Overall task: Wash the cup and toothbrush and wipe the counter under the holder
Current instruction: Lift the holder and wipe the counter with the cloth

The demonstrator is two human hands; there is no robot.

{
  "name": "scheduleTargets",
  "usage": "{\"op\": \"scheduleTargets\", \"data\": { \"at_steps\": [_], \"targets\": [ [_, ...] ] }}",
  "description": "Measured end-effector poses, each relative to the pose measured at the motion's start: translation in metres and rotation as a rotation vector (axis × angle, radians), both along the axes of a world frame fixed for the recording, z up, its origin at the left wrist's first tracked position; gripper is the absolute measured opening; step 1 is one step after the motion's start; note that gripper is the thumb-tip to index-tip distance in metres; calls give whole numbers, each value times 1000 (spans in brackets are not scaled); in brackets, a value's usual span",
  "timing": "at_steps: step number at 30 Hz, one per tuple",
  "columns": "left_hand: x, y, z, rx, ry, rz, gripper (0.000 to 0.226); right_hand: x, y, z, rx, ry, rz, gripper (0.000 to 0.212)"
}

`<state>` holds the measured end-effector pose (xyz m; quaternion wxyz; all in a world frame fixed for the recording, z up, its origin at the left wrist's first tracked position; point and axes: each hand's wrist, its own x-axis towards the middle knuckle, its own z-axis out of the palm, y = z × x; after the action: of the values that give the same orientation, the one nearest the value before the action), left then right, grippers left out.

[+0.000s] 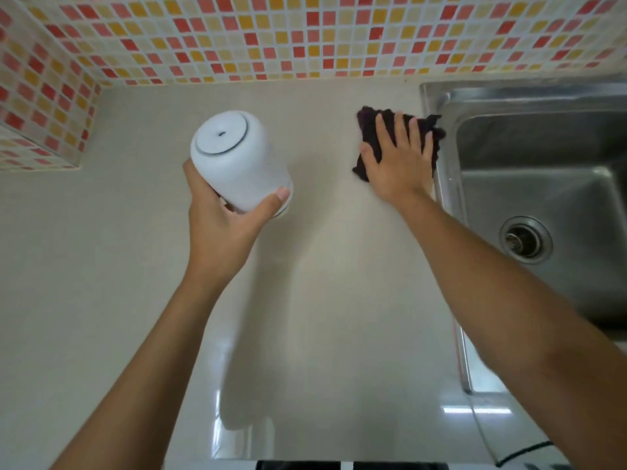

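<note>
— What is the person wearing on the arms?
— Nothing: both forearms are bare right to the frame edge, no sleeves.
— And the left hand [217, 228] and right hand [397, 164]?
— Bare too; short, plain nails, no gloves or rings.

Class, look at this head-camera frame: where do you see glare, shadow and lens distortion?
Head view: window-like glare on the glossy counter near the bottom edge; soft shadows under both forearms; wide-angle bending curves the tiled wall and sink rim; overall slightly soft.
</note>
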<state>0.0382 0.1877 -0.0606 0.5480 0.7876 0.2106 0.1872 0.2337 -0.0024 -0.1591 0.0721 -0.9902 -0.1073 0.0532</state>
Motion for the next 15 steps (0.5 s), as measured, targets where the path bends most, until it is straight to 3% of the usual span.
{"op": "scheduleTargets", "data": {
  "at_steps": [11, 15],
  "targets": [
    [-4, -46, -32, -52, 16, -49, 96, -235, -59, 14, 28, 37, 168, 62],
    [2, -63, -44, -59, 11, -109, 95, -275, -78, 15, -1, 74, 173, 62]
  ]
}}
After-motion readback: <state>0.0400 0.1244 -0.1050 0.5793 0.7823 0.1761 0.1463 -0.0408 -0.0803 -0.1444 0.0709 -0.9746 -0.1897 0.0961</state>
